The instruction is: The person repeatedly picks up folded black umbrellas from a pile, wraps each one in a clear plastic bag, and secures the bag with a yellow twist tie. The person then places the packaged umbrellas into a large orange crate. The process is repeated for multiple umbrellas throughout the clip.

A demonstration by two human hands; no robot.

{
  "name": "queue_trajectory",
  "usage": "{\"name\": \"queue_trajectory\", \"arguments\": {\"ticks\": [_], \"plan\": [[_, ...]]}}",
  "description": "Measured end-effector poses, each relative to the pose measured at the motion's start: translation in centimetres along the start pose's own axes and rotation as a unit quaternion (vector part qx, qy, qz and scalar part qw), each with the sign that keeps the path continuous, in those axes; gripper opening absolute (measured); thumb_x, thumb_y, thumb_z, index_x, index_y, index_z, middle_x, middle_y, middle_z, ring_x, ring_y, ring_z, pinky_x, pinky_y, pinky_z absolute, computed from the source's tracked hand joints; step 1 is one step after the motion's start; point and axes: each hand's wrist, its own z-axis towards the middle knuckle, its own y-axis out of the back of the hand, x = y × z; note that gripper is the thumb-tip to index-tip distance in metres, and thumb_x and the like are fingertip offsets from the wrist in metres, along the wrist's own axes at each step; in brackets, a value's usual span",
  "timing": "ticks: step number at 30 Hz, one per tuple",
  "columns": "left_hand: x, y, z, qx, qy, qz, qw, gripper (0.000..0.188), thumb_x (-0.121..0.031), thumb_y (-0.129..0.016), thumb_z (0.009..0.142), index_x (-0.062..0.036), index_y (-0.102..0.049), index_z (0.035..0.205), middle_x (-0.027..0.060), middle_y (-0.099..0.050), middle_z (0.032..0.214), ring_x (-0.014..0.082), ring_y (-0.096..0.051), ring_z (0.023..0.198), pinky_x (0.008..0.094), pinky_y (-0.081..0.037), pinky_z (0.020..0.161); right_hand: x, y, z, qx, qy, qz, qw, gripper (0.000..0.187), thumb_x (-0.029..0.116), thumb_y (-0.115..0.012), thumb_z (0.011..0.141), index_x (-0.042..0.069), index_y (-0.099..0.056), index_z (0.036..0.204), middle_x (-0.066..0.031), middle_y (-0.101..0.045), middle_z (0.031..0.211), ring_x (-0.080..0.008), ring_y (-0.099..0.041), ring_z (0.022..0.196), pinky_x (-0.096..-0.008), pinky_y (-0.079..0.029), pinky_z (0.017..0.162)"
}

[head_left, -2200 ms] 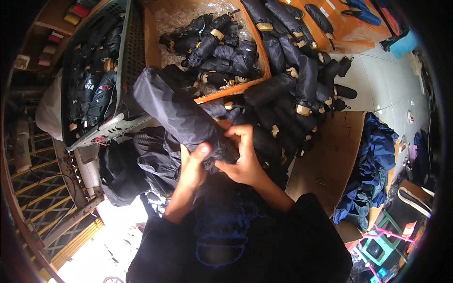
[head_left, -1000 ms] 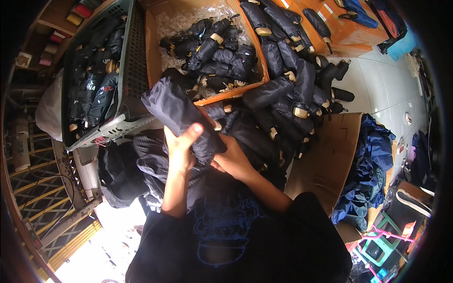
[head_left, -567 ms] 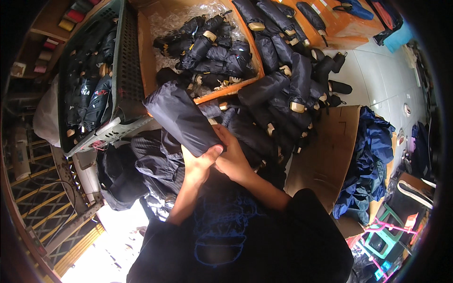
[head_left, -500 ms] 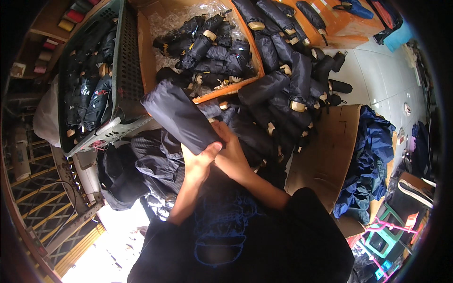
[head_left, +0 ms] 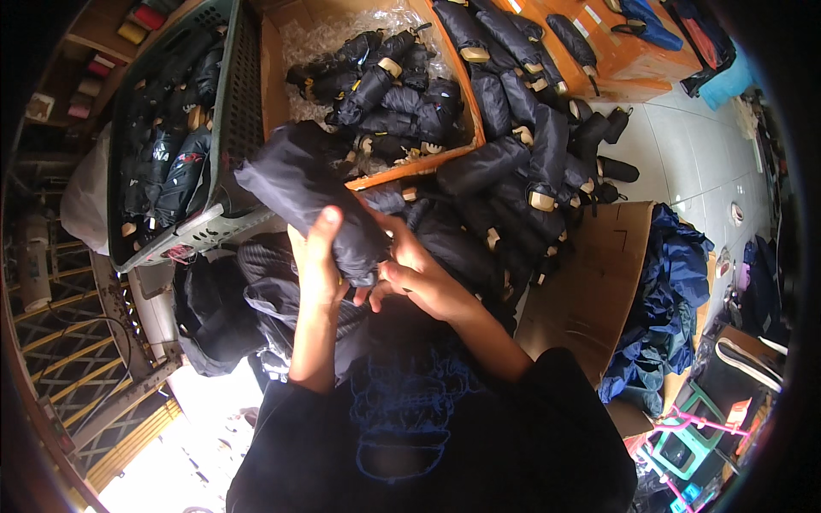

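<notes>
one dark bundle (head_left: 312, 192) tilts in front of my black shirt (head_left: 428, 436), clamped in my left hand (head_left: 315, 261); my right hand (head_left: 419, 275) curls at its near end, pinch unclear. apparent step: adjusting that end; next move needs steady left support.

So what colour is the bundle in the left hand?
The bundle is black with a greyish sheen, best seen in the head view.

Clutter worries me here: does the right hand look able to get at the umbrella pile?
Probably yes: the umbrella pile lies close beyond the right hand, with nothing visible between them, though that hand is busy at the lower end of the black umbrella the left hand holds.
</notes>
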Motion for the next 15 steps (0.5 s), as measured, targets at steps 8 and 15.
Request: {"name": "queue_trajectory", "arguments": {"ticks": [8, 15], "plan": [[-1.9, -1.5, -0.5, 0.025, 0.069, 0.009, 0.997, 0.039, -0.013, -0.072, 0.08, 0.0047, -0.055, 0.11, 0.0153, -0.067, 0.092, 0.0258, -0.068, 0.083, 0.0369, -0.056, 0.075, 0.6, -1.1, 0.1, -0.038, 0.053, -0.147, 0.987, 0.079, 0.014, -0.078, 0.08, -0.004, -0.035, 0.144, -0.0043, -0.06, 0.09, -0.0045, -0.051, 0.057, -0.0213, -0.042, 0.05], [0.0, -1.3, -0.3, 0.065, 0.061, 0.026, 0.996, 0.055, -0.025, -0.075, 0.082, 0.0017, -0.047, 0.123, 0.0134, -0.063, 0.104, 0.0233, -0.064, 0.095, 0.0347, -0.053, 0.083, 1.2, 0.3, -0.7, -0.028, -0.072, -0.04, 0.996, 0.072, 0.025, -0.065, 0.093, 0.013, -0.02, 0.149, -0.0079, -0.057, 0.087, -0.0089, -0.055, 0.055, -0.0244, -0.042, 0.042]]}}
